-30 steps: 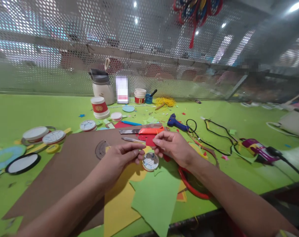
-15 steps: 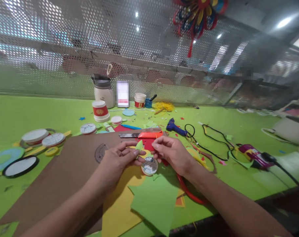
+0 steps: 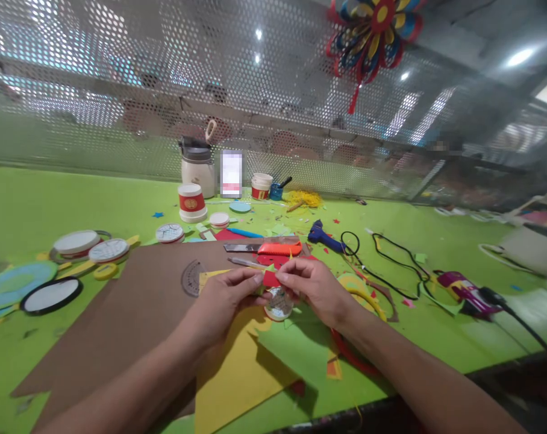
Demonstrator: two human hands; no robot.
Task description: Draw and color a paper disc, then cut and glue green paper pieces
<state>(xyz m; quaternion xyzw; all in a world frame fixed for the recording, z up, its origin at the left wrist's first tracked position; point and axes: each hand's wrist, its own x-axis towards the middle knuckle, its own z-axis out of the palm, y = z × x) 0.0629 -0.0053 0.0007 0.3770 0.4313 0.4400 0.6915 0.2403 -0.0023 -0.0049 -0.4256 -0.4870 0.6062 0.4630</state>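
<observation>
My left hand (image 3: 235, 286) is closed in a pinch, its fingertips at a small green paper leaf (image 3: 271, 267) that shows only as a tip. In front of the leaf is a small red paper piece (image 3: 270, 278), pinched by my right hand (image 3: 307, 283); the two pieces overlap between my fingertips. Just below my fingers lies a round white lid (image 3: 279, 307) with dark marks, partly hidden. A green paper sheet (image 3: 296, 343) lies under my hands over a yellow sheet (image 3: 232, 374), its lower edge raised and casting a shadow.
An orange utility knife (image 3: 280, 248) with its blade out and a pen (image 3: 246, 263) lie beyond my hands on brown board (image 3: 147, 301). A blue glue gun (image 3: 325, 237) with a looping black cord is at right. White lids (image 3: 109, 250) stand at left.
My hands have come together, bringing the red piece in front of the green leaf. The green sheet's lower edge has lifted. The view has shifted slightly left.
</observation>
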